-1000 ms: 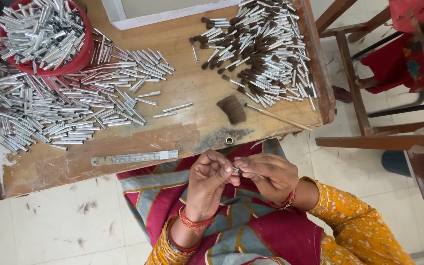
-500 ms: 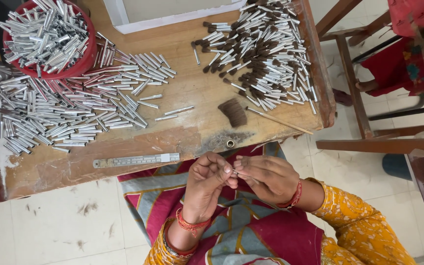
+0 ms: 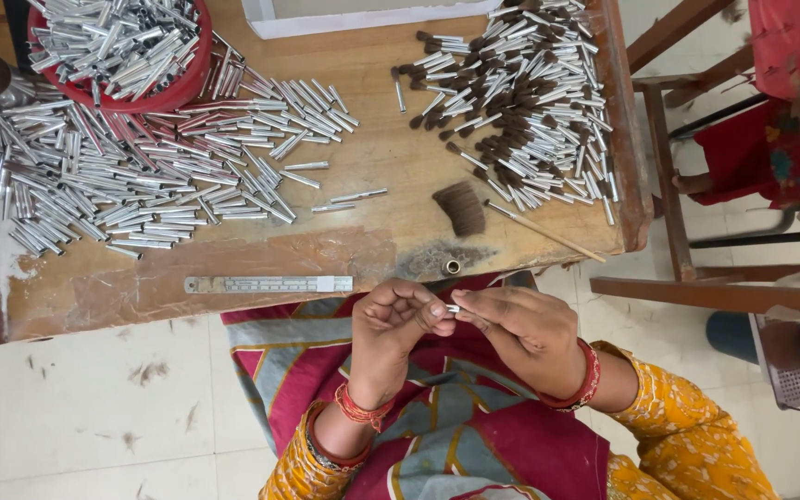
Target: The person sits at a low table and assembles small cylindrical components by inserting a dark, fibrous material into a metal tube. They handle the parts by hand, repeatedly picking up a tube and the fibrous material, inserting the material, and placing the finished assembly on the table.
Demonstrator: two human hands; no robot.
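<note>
Looking down, we see our left hand [image 3: 391, 324] and right hand [image 3: 520, 329] brought together just below the near edge of the wooden counter [image 3: 372, 157], over our lap. Between them sits a small silver metal tube [image 3: 453, 308], pinched at the fingertips of both hands; only a short bit of it shows, so we cannot tell whether bristles are already in it. Our left hand is curled, fingers bent inward toward the tube; our right hand has its fingers extended leftward to meet it.

On the counter, a wide spread of empty silver tubes [image 3: 141, 185] lies at the left, beside a red bowl [image 3: 182, 88] heaped with more. At the right is a pile of tubes fitted with dark bristle tufts [image 3: 511, 102]. Near the edge, between the piles, lie a loose tuft of dark hair [image 3: 460, 208], a thin wooden stick [image 3: 548, 231] and a metal ruler [image 3: 268, 284]. A small metal ring [image 3: 453, 267] sits close to the edge, just above our hands.
</note>
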